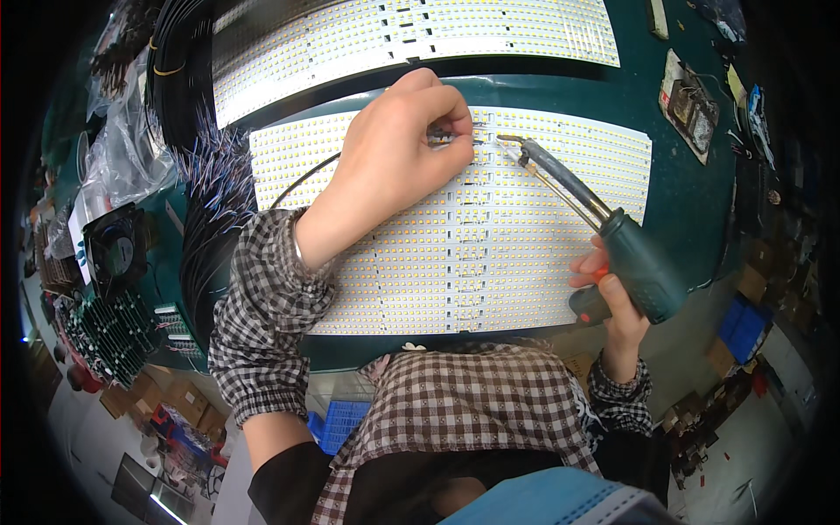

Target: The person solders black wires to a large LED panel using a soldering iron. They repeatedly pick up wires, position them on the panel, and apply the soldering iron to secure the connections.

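Note:
A white panel of LED strips [411,254] lies flat on the green table, covered in rows of small yellowish LEDs. My left hand [402,140] is over its upper middle, thumb and forefinger pinched on a thin black cable [302,179] that runs out to the left under my wrist. The cable's end is mostly hidden by my fingers. My right hand [612,293] grips a dark green soldering gun [643,267] by its handle at the panel's right side. Its tip [500,137] points left, just right of my left fingertips; whether it touches the panel I cannot tell.
A second LED panel [420,39] lies beyond the first. Bundled black cables with stripped, coloured ends [214,166] lie to the left, near a black fan [118,245] and green circuit boards [109,328]. At the right sits a grimy soldering tray [691,109]. A blue basket [341,424] stands below the table edge.

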The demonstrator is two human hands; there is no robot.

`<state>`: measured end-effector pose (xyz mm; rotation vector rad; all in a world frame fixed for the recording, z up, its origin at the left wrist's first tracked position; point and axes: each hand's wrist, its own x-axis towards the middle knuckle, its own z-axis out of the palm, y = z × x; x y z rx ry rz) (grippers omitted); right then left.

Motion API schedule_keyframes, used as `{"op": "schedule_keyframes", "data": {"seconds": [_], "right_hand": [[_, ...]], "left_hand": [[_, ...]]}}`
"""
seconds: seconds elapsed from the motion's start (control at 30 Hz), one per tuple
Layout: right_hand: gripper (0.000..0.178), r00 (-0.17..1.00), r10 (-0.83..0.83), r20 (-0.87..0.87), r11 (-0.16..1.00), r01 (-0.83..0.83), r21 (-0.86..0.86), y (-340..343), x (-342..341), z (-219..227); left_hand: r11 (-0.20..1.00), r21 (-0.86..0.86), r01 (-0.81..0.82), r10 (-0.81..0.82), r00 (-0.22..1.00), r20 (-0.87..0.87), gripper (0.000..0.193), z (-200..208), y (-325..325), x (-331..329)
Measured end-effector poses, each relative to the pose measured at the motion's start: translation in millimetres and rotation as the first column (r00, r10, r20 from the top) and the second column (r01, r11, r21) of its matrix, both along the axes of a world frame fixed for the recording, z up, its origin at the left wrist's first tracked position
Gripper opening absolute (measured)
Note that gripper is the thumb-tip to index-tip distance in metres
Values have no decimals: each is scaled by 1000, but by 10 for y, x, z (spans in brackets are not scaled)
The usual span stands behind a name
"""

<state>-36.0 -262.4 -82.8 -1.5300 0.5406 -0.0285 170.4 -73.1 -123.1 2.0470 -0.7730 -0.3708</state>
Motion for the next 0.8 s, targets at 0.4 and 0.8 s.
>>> {"op": "schedule_keyframes", "data": {"seconds": [0.4,0.8], "right_hand": [[44,999,30,-45,999,-31,-24,14,-15,2],[45,1000,3,11,1000,-3,-25,12,-2,4]], "left_hand": [[998,53,29,-31,999,40,8,19,1,7],[996,48,81,-84,995,52,7,37,-21,32]]}}
